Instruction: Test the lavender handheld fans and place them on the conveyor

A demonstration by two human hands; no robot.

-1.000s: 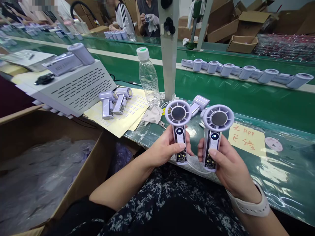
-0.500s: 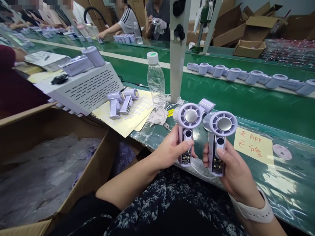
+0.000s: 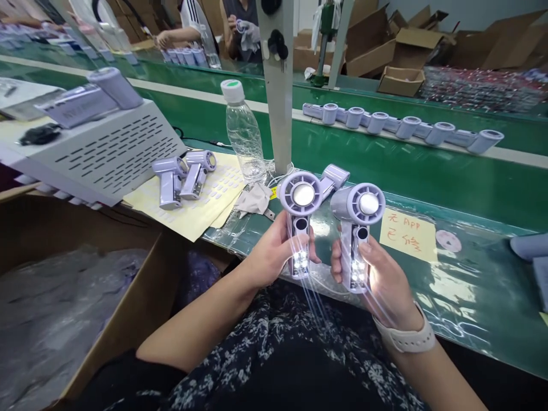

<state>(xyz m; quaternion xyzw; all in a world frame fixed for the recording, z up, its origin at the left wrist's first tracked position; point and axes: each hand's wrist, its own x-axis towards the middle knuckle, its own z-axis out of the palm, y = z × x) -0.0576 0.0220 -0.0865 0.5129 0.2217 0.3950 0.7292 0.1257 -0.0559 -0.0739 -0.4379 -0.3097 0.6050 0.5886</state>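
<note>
My left hand (image 3: 272, 251) is closed around the handle of a lavender handheld fan (image 3: 301, 194), its thumb on the front. My right hand (image 3: 385, 274) grips a second lavender fan (image 3: 363, 204) the same way. Both fans stand upright side by side, apart, with round silver centres facing me. Bright white lights glow on the open lower part of both handles. Behind them a third fan (image 3: 334, 177) lies on the green table (image 3: 479, 297). Two more fans (image 3: 170, 182) rest on yellow sheets (image 3: 188, 221) at the left.
A bottle (image 3: 245, 134) stands by a metal post (image 3: 276, 103). Left are a vented grey box (image 3: 115, 154) and a carton (image 3: 141, 297) with plastic bags. A fan row (image 3: 378, 122) lies on the conveyor; a handwritten note (image 3: 409, 234) is right. People work across the line.
Lights on both handles have come on. The view has swung right, so the scene sits further left, and another fan shows at the right edge. The right fan has turned slightly.
</note>
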